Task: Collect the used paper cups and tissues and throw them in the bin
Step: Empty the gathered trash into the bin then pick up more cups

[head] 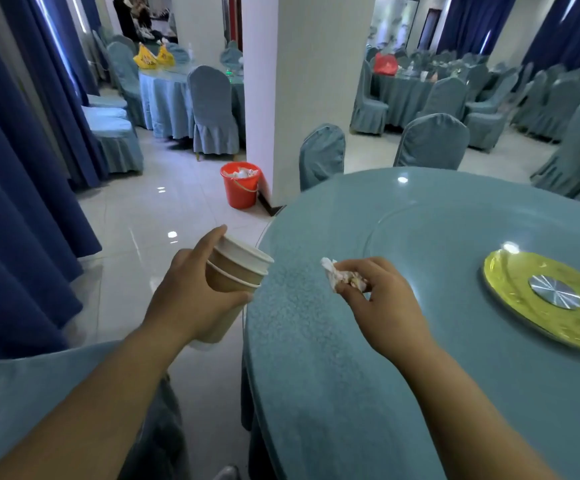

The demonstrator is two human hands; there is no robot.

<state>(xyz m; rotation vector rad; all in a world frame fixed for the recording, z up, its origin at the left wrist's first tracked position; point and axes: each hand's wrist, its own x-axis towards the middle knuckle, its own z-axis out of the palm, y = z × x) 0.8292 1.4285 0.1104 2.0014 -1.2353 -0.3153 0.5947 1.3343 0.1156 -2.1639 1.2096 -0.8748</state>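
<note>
My left hand (191,292) grips a stack of nested brown paper cups (236,268) with white rims, held tilted beside the left edge of the round table (350,375). Above the tabletop, my right hand (382,299) pinches a crumpled white tissue (333,275) in its curled fingers. A red bucket (241,185) that serves as the bin stands on the floor by the white pillar (302,81), ahead of my left hand. White rubbish shows over its rim.
A glass turntable with a yellow centre disc (555,299) lies on the table at right. Two covered chairs (430,142) stand at the table's far side. Blue curtains (21,168) line the left wall. Tiled floor (150,216) runs between me and the bucket.
</note>
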